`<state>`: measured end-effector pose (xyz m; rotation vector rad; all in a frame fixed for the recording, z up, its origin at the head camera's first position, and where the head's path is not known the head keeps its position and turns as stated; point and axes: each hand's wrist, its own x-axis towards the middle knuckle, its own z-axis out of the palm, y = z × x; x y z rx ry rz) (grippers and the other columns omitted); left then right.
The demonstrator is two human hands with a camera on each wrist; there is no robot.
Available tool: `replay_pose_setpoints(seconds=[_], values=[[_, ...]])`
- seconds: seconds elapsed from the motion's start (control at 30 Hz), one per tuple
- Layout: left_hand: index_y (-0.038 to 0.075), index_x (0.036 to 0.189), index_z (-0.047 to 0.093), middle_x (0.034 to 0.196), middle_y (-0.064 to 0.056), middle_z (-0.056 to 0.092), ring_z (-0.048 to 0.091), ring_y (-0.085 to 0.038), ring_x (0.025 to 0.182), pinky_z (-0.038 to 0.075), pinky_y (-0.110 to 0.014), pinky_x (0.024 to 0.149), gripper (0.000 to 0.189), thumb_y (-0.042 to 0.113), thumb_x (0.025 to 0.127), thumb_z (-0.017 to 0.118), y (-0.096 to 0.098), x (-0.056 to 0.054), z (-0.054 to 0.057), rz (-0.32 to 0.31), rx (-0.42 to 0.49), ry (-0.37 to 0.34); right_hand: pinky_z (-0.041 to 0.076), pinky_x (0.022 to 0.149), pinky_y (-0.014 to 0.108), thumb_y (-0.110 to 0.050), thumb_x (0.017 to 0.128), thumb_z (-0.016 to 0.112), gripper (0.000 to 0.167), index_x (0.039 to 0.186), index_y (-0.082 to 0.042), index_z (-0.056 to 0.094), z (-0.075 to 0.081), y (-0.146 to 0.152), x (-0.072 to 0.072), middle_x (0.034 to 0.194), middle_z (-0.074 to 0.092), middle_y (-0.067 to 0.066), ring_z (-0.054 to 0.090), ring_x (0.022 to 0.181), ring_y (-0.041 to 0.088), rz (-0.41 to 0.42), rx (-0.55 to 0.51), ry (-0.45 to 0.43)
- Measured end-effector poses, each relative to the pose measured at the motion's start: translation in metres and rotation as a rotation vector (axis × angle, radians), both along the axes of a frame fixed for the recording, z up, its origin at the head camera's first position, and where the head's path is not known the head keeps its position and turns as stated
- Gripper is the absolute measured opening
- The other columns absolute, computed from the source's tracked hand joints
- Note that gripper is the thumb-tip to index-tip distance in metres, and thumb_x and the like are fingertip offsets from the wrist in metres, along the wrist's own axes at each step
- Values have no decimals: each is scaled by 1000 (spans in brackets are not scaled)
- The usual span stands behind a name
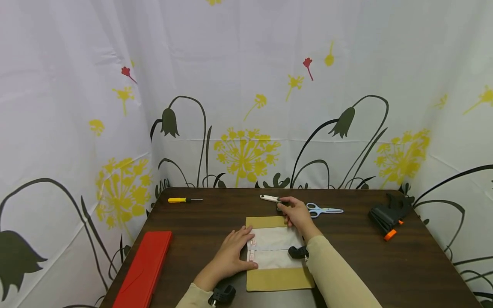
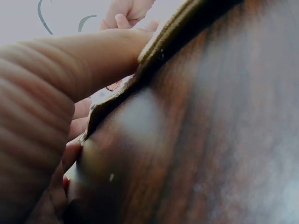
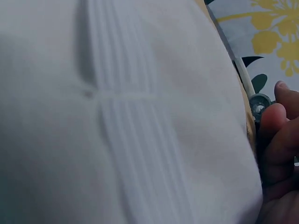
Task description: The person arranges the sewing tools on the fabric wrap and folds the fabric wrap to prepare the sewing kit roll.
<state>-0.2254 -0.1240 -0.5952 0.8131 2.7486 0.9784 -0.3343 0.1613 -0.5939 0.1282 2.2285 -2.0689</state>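
A cloth piece (image 1: 269, 236), white in the middle with tan bands at top and bottom, lies before me. A ribbed white strip (image 3: 133, 107) crosses its white part in the right wrist view. My left hand (image 1: 232, 252) rests on the cloth's left edge, fingers spread. Its thumb (image 2: 103, 56) lies on the edge in the left wrist view. Beyond the cloth's far edge, my right hand (image 1: 296, 214) pinches the round grey end of a white-handled rotary cutter (image 1: 269, 198). Fingers partly hide that grey end (image 3: 258, 106). Light blue scissors (image 1: 325, 210) lie just right of this hand.
A yellow-handled screwdriver (image 1: 179, 200) lies at the back left of the dark wooden table (image 1: 215, 214). Nearer on the left is a long red box (image 1: 144, 267). A black item with orange parts (image 1: 389, 216) lies at the back right. A flowered curtain (image 1: 246, 85) hangs behind.
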Motion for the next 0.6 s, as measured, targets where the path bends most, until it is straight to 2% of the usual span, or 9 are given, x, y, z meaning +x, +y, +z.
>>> replay_pose_setpoints(seconds=[0.33,0.47,0.6], values=[[9,158,55,176,-9,39,29,-40,167,15,-67,134,92,44,83,95,-1,2,2,1,7,-10,39,41,23,-9,97,82,28,117,-2,65,2,-1,3,69,52,-1,49,45,11,38,62,9],[9,158,55,176,-9,39,28,-40,167,15,-68,134,92,44,83,94,-2,1,1,-3,11,-12,39,42,23,-7,97,82,27,114,0,62,1,1,4,78,53,-1,50,48,12,53,43,14],[10,159,55,176,-9,40,29,-40,167,16,-68,134,92,45,84,94,-1,1,0,-5,8,-7,42,44,23,-5,98,80,27,115,0,61,-1,5,4,85,55,3,55,54,14,64,-24,11]])
